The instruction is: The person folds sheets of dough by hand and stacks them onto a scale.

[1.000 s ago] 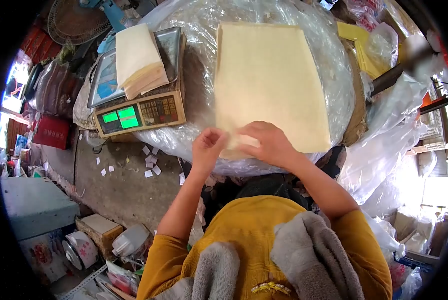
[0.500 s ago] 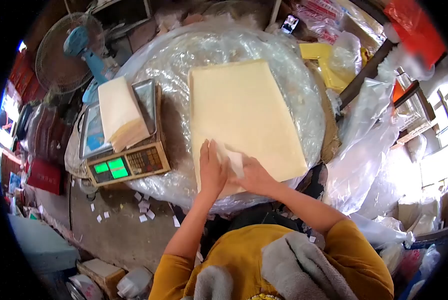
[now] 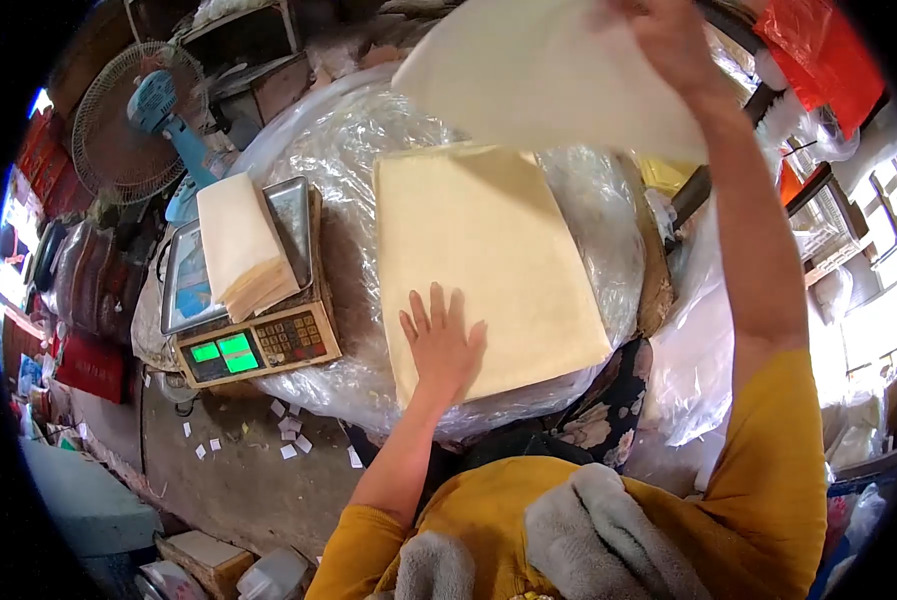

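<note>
A stack of pale yellow sheets (image 3: 498, 250) lies on a round surface covered in clear plastic (image 3: 318, 130). My left hand (image 3: 442, 342) rests flat on the stack's lower left part, its fingers spread. Up at the top right, my right hand (image 3: 668, 40) grips the edge of a raised pale sheet (image 3: 548, 75), which hangs in the air over the stack's far edge. The fingertips of that hand are blurred. Folded sheets (image 3: 243, 235) lie on the metal tray of a scale (image 3: 258, 345) to the left.
A blue fan (image 3: 153, 100) stands behind the scale. Small paper scraps (image 3: 288, 425) are scattered on the floor (image 3: 228, 480) at lower left. Clear plastic sheeting (image 3: 693, 350) hangs at the right, with a red bag (image 3: 828, 60) at the upper right.
My right hand has risen from the stack's near edge to the far upper right, lifting a sheet. My left hand has opened flat on the stack. The view has shifted slightly.
</note>
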The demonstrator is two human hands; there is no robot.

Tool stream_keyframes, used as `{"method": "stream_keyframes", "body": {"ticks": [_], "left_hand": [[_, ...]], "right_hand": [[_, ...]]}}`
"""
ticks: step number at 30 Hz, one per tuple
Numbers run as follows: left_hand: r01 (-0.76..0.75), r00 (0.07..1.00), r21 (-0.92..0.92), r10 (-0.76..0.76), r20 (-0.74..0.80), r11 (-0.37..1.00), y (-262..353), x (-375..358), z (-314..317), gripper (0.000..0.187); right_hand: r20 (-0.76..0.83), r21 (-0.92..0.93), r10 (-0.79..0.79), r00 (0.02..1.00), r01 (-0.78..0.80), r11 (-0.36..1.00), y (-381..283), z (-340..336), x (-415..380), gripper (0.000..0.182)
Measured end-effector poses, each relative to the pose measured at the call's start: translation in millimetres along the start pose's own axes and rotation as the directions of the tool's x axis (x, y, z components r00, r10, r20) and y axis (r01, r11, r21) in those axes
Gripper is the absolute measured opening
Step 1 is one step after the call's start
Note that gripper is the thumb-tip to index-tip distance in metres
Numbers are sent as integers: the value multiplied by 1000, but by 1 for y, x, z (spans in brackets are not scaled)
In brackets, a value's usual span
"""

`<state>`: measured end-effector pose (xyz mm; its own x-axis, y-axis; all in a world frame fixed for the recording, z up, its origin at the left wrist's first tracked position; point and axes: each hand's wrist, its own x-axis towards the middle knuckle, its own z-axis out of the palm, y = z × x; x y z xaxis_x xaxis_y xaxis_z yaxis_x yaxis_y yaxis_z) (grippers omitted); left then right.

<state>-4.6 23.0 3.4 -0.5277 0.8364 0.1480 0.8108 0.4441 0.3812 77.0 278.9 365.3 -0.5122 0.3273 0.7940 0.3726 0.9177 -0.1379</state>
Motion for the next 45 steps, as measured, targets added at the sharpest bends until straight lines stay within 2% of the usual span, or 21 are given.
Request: {"method": "stream_keyframes", "body": {"ticks": [5,6,7,8,9,12,13,16,18,21,23,24,26,28,32,33,35,38,41,44,45], "left_hand": [[12,1000,-53,-12,6,999,6,0,-11,65],[-6,996,-166,-9,-86,986,2,1,-8,63],[-35,984,-275,-14,-176,961,-5,1,-1,63],[-73,965,-378,-31,-262,923,-8,0,3,63],[-258,927,-369,122,-354,893,6,-14,-29,63],[-376,819,-489,36,-573,787,-18,-6,-19,53],[-336,843,-189,205,-497,923,-18,-11,-32,40],[-431,890,-72,411,-198,899,-48,-9,-26,35],[-440,878,-154,388,-281,885,-63,-2,-13,33],[-434,893,-279,367,-261,857,-81,2,-21,17],[-128,992,-413,110,-66,902,-74,-7,-43,14],[44,999,-452,-25,47,891,-72,-15,-55,15],[-8,1000,-600,2,-11,800,-78,-25,-59,21],[14,1000,-687,-23,-5,726,-77,-22,-63,20],[264,948,-759,-305,91,595,-76,21,-56,22],[159,948,-724,-309,-78,671,-76,31,-50,27],[-29,876,-589,-263,-403,807,-67,45,-38,39],[-216,962,-49,204,-184,975,-47,42,-47,59],[-237,971,121,234,39,964,-40,23,-16,65],[-221,975,35,220,17,975,-37,19,-13,71],[-234,972,46,235,3,971,-38,18,-12,71]], "right_hand": [[0,134,-422,907,418,898,-73,-14,-93,24],[255,64,-346,903,341,938,-74,-8,-131,26],[213,50,-456,864,457,888,-78,5,-163,28],[232,89,-458,858,450,889,-82,18,-197,30],[323,132,-397,859,375,918,-87,28,-228,33],[479,139,-316,819,285,948,-93,45,-293,40],[512,126,-305,803,281,951,-91,53,-307,42],[612,-22,-169,773,230,973,-52,78,-351,44],[633,-192,-136,762,325,926,0,88,-367,44],[755,-49,27,656,15,999,36,48,-337,36],[806,104,126,579,-347,932,36,6,-309,25],[821,154,194,536,-536,830,34,-11,-299,20],[847,376,211,488,-830,412,45,-31,-294,27],[759,518,227,610,-777,357,37,-22,-291,29],[753,229,452,479,-834,502,45,47,-289,30],[722,205,493,486,-830,519,43,63,-279,31],[637,521,505,582,-808,274,56,117,-287,37],[437,62,568,698,-653,755,64,165,-289,39],[556,-90,610,565,-689,720,56,163,-276,55],[603,-279,611,512,-583,763,25,137,-253,58],[583,-244,499,641,-448,860,21,137,-259,56]]}}
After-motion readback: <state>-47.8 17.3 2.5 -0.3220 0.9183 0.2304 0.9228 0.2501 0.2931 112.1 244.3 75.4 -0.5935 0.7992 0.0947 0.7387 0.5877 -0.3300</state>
